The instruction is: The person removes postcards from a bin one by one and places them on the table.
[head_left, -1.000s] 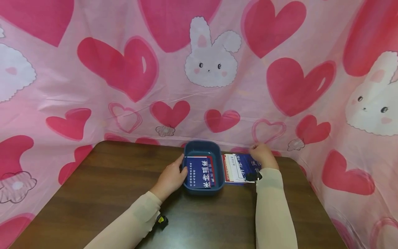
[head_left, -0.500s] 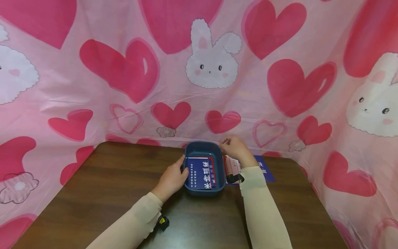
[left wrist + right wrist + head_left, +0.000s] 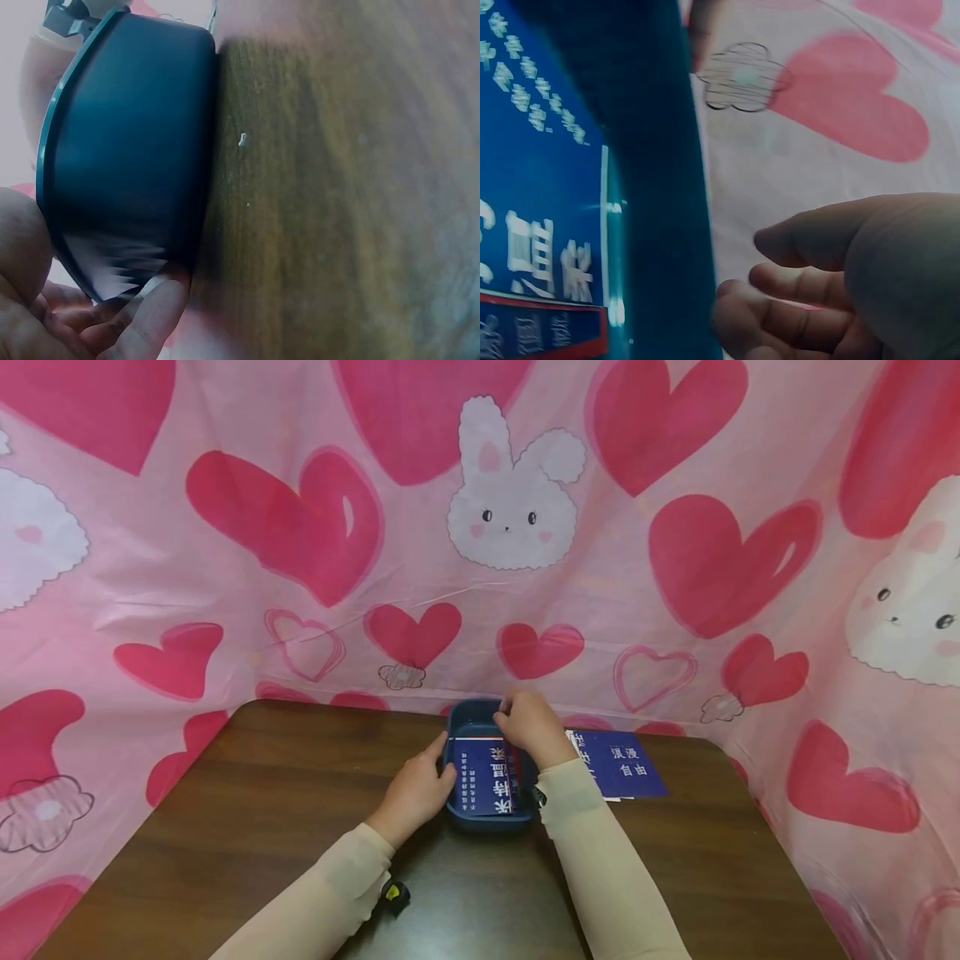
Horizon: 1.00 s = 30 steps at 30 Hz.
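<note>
Your left hand [image 3: 414, 792] grips the blue box [image 3: 491, 825].
Blue cards [image 3: 478, 777] lie inside it; your right hand [image 3: 532, 727] is over its far right side, fingers bent, thumb apart from them. More cards [image 3: 626, 764] lie right of it on the desk [image 3: 705, 835].

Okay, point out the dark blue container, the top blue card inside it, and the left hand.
Dark blue container [image 3: 135, 120]: left wrist view, on its outer wall.
Top blue card [image 3: 482, 777]: head view, middle of its printed face.
Left hand [image 3: 414, 789]: head view, back of the hand.
</note>
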Available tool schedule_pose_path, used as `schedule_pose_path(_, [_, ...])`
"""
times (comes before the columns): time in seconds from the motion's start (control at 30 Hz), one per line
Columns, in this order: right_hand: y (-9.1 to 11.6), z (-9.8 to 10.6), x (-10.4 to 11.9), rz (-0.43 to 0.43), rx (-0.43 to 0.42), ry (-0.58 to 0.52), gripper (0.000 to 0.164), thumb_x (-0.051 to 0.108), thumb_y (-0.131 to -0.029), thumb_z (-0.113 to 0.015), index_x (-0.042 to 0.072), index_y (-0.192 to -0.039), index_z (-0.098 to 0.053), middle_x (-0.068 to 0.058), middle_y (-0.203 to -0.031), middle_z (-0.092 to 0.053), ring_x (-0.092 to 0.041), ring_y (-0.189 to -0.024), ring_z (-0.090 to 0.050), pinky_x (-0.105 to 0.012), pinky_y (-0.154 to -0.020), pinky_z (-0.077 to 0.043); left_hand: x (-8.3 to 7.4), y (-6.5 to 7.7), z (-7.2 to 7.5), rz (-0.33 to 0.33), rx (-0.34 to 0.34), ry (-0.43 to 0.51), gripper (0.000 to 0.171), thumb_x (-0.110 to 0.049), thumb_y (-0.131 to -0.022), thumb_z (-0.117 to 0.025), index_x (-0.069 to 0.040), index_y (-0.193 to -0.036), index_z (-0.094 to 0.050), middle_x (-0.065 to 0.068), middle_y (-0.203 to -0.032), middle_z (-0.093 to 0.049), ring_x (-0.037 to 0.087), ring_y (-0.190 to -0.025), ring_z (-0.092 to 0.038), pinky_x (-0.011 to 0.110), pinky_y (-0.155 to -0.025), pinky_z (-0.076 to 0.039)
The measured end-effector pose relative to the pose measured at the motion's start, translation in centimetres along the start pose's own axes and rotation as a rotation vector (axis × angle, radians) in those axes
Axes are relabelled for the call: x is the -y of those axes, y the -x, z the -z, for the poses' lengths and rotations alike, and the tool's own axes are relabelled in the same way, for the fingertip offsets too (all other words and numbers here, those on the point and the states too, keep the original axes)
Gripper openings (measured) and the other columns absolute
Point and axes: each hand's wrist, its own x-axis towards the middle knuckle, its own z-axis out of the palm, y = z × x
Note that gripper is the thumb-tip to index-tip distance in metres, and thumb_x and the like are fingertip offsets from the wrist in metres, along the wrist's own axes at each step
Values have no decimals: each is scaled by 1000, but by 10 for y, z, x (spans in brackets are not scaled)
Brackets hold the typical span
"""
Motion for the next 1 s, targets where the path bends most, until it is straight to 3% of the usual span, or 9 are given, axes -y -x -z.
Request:
schedule_pose_path(0.33, [10, -23, 1, 15, 150, 154, 61, 48, -93, -92, 3, -131, -76, -12, -114, -82, -28, -97, -74, -53, -104, -65, -1, 1, -1, -2, 1, -18, 70, -28, -115, -63, -13, -178, -37, 18, -171, -57, 44, -153, -62, 67, -122, -50])
schedule_pose_path(0.5, [12, -24, 2, 16, 199, 157, 80, 51, -89, -95, 1, -146, -70, -16, -128, -81, -30, -108, -77, -57, -110, -63, -2, 2, 1, -3, -7, -22, 70, -29, -115, -62, -13, -178, -38, 18, -172, -57, 43, -154, -62, 67, -124, -49])
schedule_pose_path(0.77, [12, -27, 4, -14, 250, 158, 70, 37, -81, -104, 6, -136, -73, -12, -121, -81, -28, -101, -75, -57, -107, -64, -2, 1, 1, 0, -10, -27, 70, -29, -115, -62, -13, -178, -37, 18, -171, -57, 43, -152, -63, 66, -123, -50])
schedule_pose_path(1.0, [12, -25, 5, -19, 264, 147, 69, 28, -83, -103, 5, -139, -71, -16, -129, -79, -30, -109, -75, -57, -112, -62, -3, 1, 1, -1, -8, -28, 71, -30, -114, -63, -13, -178, -37, 18, -170, -58, 41, -149, -66, 66, -123, -51])
